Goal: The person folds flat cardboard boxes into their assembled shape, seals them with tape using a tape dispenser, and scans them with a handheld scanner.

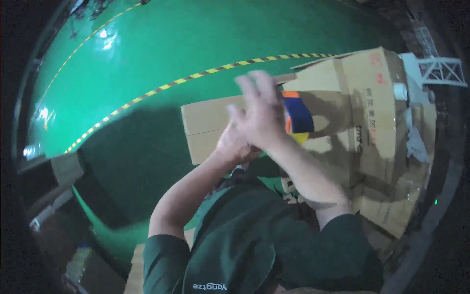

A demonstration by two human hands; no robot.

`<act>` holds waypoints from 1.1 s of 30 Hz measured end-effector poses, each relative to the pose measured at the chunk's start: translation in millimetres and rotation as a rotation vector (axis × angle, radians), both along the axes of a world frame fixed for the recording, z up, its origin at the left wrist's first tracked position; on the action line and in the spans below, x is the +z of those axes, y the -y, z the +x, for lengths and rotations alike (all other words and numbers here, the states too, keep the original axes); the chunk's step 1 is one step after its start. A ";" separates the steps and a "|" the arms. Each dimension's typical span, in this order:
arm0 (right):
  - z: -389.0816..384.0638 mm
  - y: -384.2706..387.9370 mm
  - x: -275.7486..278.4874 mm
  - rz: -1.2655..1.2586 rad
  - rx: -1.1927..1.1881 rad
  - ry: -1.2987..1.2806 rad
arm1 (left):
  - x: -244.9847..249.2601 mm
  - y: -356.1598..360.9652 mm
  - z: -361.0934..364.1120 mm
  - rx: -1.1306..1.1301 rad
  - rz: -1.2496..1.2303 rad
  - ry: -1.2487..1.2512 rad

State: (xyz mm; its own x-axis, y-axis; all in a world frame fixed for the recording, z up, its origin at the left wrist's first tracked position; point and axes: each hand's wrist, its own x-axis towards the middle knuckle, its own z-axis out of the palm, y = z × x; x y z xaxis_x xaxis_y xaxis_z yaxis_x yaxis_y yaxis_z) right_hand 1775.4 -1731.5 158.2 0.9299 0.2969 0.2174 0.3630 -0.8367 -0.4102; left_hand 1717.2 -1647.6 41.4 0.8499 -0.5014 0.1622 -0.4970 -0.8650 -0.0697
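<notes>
My right hand (264, 115) is raised in front of my body, its fingers apart and blurred by motion. Beneath and beside it, my left hand (235, 144) overlaps it in this view, with most of its fingers hidden. Just right of my right hand, a blue, orange and yellow object (299, 115) shows against the cardboard. Behind my hands lies a long plain cardboard box (205, 117).
A large cardboard carton (369, 108) with printed lettering stands at the right. Beside it is a white lattice bracket (443, 71). A yellow-and-black striped line (196, 76) curves across the green floor (171, 44). Dark boxes (54, 186) are at the left edge.
</notes>
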 end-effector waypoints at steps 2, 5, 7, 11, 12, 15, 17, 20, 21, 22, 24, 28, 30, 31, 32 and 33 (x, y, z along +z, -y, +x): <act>-4.2 41.3 30.7 -0.196 -0.235 -0.298 | 23.8 -2.6 7.3 -0.209 -0.267 -0.204; -11.9 81.4 35.6 -0.326 -0.426 -0.602 | 33.6 -0.7 9.1 -0.265 -0.243 -0.309; -16.6 94.9 36.6 -0.304 -0.477 -0.706 | 31.8 3.3 9.9 -0.264 -0.233 -0.302; -27.8 98.7 28.3 -0.194 -0.518 -0.738 | 27.4 0.7 9.3 -0.261 -0.227 -0.285; -32.1 100.6 26.2 -0.183 -0.530 -0.729 | 27.1 1.3 10.6 -0.269 -0.223 -0.288; -51.6 106.9 22.6 -0.165 -0.556 -0.707 | 27.3 0.8 13.2 -0.268 -0.213 -0.304; -71.6 110.0 21.8 -0.157 -0.579 -0.685 | 27.6 -1.5 15.4 -0.269 -0.221 -0.273; -119.0 113.8 21.4 -0.173 -0.578 -0.695 | 25.0 -2.5 14.9 -0.273 -0.251 -0.244; -132.9 120.1 20.5 -0.178 -0.586 -0.683 | 25.0 2.6 18.9 -0.283 -0.263 -0.223; -147.3 121.1 16.0 -0.175 -0.608 -0.655 | 23.4 0.1 18.5 -0.282 -0.263 -0.228; -178.5 128.8 6.2 -0.166 -0.653 -0.611 | 21.0 2.1 17.0 -0.292 -0.260 -0.235; -226.5 141.1 -8.8 -0.183 -0.511 -0.327 | 22.9 3.5 15.4 -0.288 -0.231 -0.261; -240.6 146.1 -10.7 -0.195 -0.477 -0.348 | 23.4 3.5 15.3 -0.286 -0.228 -0.249; -245.8 147.4 -10.9 -0.194 -0.482 -0.369 | 23.7 3.6 15.4 -0.285 -0.230 -0.252; -248.8 148.4 -10.7 -0.197 -0.482 -0.387 | 23.8 2.9 16.9 -0.279 -0.237 -0.252; -254.8 150.3 -13.5 -0.192 -0.491 -0.405 | 22.8 4.5 14.2 -0.284 -0.233 -0.260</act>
